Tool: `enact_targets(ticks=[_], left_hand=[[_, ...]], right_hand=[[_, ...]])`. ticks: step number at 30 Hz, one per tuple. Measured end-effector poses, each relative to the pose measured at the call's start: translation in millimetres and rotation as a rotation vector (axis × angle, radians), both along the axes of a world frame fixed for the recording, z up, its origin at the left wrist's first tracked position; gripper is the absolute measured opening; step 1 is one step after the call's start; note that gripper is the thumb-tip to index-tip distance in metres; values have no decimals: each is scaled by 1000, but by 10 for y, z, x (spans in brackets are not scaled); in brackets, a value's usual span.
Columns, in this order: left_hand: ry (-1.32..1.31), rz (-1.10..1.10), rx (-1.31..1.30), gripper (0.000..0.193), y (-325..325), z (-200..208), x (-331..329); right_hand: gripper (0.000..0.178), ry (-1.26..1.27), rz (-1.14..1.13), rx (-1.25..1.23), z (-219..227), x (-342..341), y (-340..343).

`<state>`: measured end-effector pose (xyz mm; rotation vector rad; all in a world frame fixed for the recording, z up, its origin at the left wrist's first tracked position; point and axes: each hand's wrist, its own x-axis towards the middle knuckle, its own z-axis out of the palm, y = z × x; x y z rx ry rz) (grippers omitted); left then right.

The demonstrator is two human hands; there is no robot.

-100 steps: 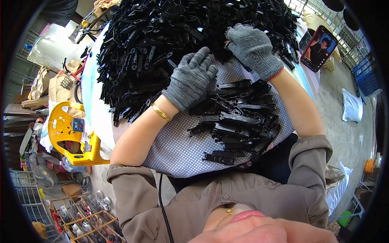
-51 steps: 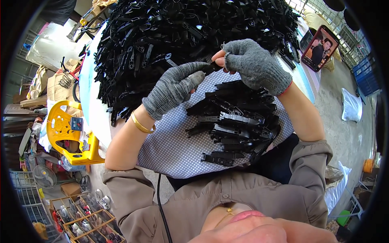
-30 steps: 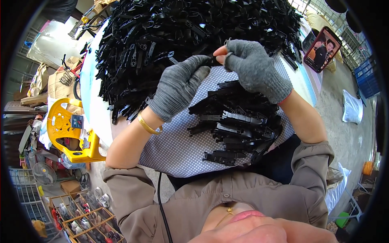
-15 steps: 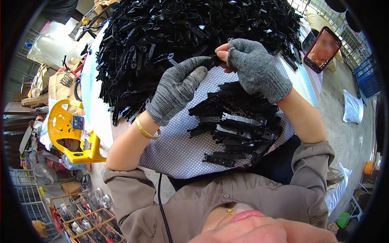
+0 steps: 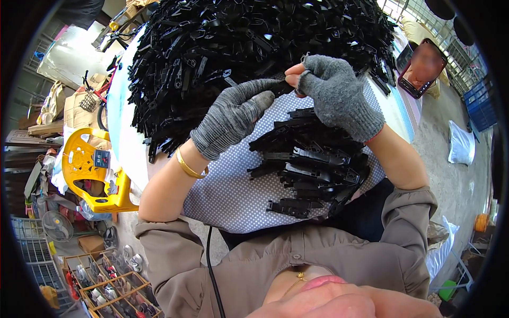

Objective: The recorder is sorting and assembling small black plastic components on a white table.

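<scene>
Both hands wear grey knitted gloves and meet at a small black plastic part [image 5: 279, 89]. My left hand [image 5: 233, 114] is closed on it, its thumb pressed against the fingers. From the other side, my right hand [image 5: 336, 93], with bare fingertips, pinches the part's right end. Most of the part is hidden by the fingers. Beyond my hands rises a large heap of similar black plastic parts [image 5: 212, 42]. Nearer to me, a smaller pile of long black plastic pieces [image 5: 313, 159] lies on the dotted cloth [image 5: 228, 196].
A phone [image 5: 422, 69] leans at the table's right side. To the left stands a yellow plastic chair [image 5: 79, 159] with a small dark box on it. A fan [image 5: 57, 227] and a wooden shoe rack [image 5: 114, 289] are at lower left. A black cable [image 5: 213, 270] hangs by my body.
My right hand has shifted very slightly down and right, and the left fingers reach a little further right along the part. Both still hold it.
</scene>
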<state>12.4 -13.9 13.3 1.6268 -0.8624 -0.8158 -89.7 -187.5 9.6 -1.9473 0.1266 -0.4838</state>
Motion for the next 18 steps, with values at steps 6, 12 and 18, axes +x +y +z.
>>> enact_targets(ticks=[6,12,18], left_hand=[[-61,-37,14,34,31,13,39],[-317,-182,-22,26,-86,-18,-167],[-463,-204,-117,26,-121,-67,-303]], right_hand=[[23,129,73,100,84,-26,-44],[64,122,316,376,65,78,27],[46,-85,353,508,81,-44,215]])
